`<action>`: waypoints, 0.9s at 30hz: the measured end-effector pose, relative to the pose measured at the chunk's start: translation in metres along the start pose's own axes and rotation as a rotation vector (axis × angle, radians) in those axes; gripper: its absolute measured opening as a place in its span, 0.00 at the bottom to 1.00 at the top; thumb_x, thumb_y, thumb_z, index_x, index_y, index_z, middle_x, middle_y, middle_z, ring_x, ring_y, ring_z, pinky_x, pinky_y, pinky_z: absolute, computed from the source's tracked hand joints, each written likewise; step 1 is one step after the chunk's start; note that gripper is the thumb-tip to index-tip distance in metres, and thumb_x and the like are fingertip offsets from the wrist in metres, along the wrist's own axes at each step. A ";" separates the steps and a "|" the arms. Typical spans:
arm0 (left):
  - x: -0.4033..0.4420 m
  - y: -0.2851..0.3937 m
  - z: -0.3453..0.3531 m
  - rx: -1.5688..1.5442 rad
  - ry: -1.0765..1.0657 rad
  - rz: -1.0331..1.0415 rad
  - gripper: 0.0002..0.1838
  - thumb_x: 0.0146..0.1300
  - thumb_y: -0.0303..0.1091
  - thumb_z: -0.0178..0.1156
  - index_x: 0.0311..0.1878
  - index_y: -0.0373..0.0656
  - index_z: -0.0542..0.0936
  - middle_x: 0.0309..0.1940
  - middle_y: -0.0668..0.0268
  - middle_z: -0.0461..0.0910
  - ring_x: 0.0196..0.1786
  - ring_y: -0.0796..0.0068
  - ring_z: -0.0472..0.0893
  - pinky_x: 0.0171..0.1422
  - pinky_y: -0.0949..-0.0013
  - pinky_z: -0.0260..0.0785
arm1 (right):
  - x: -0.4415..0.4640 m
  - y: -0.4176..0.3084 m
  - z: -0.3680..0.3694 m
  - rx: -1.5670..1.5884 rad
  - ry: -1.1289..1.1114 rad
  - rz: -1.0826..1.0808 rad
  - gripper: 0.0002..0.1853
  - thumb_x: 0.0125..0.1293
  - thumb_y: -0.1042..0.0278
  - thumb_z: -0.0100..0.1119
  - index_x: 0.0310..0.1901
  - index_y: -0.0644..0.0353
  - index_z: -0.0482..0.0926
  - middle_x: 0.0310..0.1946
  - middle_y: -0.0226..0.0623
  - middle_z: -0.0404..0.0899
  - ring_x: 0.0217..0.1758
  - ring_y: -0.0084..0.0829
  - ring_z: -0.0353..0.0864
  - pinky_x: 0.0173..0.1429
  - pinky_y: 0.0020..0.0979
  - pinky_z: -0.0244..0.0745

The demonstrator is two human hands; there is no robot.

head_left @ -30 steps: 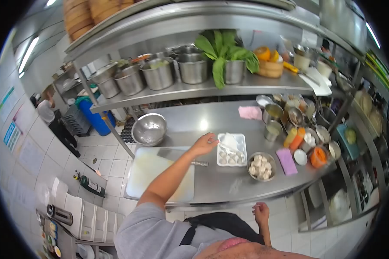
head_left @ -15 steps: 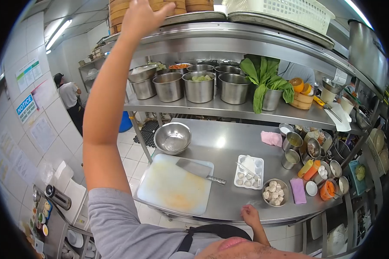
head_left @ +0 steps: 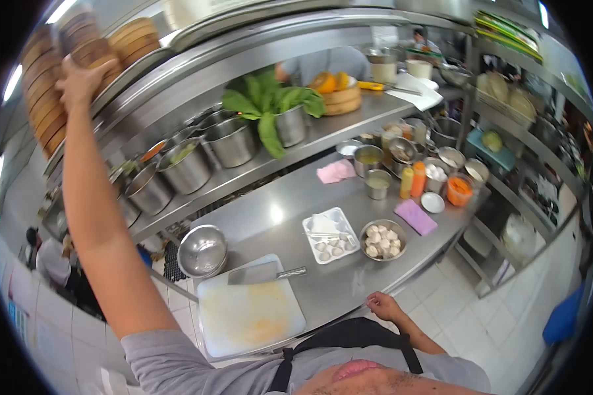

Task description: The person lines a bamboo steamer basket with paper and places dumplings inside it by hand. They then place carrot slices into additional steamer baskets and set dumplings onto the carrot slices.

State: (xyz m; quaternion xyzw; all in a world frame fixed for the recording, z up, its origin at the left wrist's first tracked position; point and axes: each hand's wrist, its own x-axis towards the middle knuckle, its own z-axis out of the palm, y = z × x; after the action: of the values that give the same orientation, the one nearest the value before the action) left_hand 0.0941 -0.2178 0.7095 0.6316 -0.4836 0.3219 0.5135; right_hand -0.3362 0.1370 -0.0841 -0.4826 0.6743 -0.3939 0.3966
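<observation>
My left hand point(head_left: 84, 82) is raised to the upper shelf, its fingers and thumb around the lower part of a bamboo steamer stack point(head_left: 89, 52). Taller stacked bamboo steamers point(head_left: 43, 99) stand to its left, and a shorter stack point(head_left: 133, 39) to its right. Low by the table's front edge, my right hand point(head_left: 383, 306) has loosely curled fingers with nothing visible in them. Nearest to it are a metal bowl of pale chunks point(head_left: 383, 240) and a white compartment tray point(head_left: 331, 236) holding small round pieces and a thin utensil.
A cleaver point(head_left: 260, 271) lies across the cutting board point(head_left: 250, 313), beside an upturned-rim metal bowl point(head_left: 203, 251). Metal pots point(head_left: 234, 141) and leafy greens point(head_left: 270, 105) line the middle shelf. Sauce bottles point(head_left: 412, 179), a pink cloth point(head_left: 336, 172) and a purple cloth point(head_left: 416, 217) occupy the right side.
The view has turned and tilted, bringing the shelf's left end into sight. My left hand has gone from spread beside the steamers to gripping one stack. My right hand stays low by the table edge.
</observation>
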 end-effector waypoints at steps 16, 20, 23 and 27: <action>0.031 -0.012 0.022 0.066 -0.071 0.082 0.69 0.42 0.75 0.76 0.83 0.55 0.54 0.74 0.27 0.59 0.83 0.34 0.51 0.77 0.37 0.61 | -0.028 -0.021 -0.026 -0.073 0.135 0.010 0.18 0.69 0.57 0.66 0.53 0.62 0.84 0.42 0.47 0.89 0.47 0.43 0.89 0.55 0.42 0.83; 0.011 -0.006 0.019 0.102 0.251 0.117 0.71 0.41 0.80 0.74 0.80 0.43 0.57 0.75 0.29 0.58 0.81 0.32 0.52 0.78 0.39 0.60 | -0.035 -0.011 -0.025 -0.035 0.133 0.072 0.18 0.69 0.57 0.66 0.53 0.62 0.84 0.43 0.47 0.89 0.47 0.43 0.89 0.54 0.42 0.83; 0.017 -0.016 0.019 -0.072 0.439 0.135 0.75 0.39 0.82 0.74 0.79 0.36 0.56 0.77 0.30 0.53 0.81 0.30 0.51 0.77 0.43 0.63 | -0.042 0.002 -0.024 0.002 0.162 0.054 0.18 0.69 0.57 0.67 0.53 0.62 0.83 0.42 0.46 0.89 0.47 0.43 0.89 0.54 0.41 0.83; 0.053 -0.061 -0.009 1.472 1.421 0.522 0.48 0.62 0.63 0.69 0.76 0.39 0.69 0.71 0.49 0.71 0.69 0.59 0.73 0.76 0.49 0.66 | -0.044 0.013 -0.030 -0.075 0.156 0.013 0.17 0.70 0.61 0.67 0.53 0.64 0.82 0.36 0.41 0.87 0.37 0.30 0.88 0.44 0.34 0.84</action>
State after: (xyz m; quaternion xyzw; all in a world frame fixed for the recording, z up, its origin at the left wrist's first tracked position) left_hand 0.1700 -0.2238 0.7393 0.3300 0.1218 0.9323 0.0836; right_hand -0.3588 0.1865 -0.0784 -0.4606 0.7206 -0.4020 0.3269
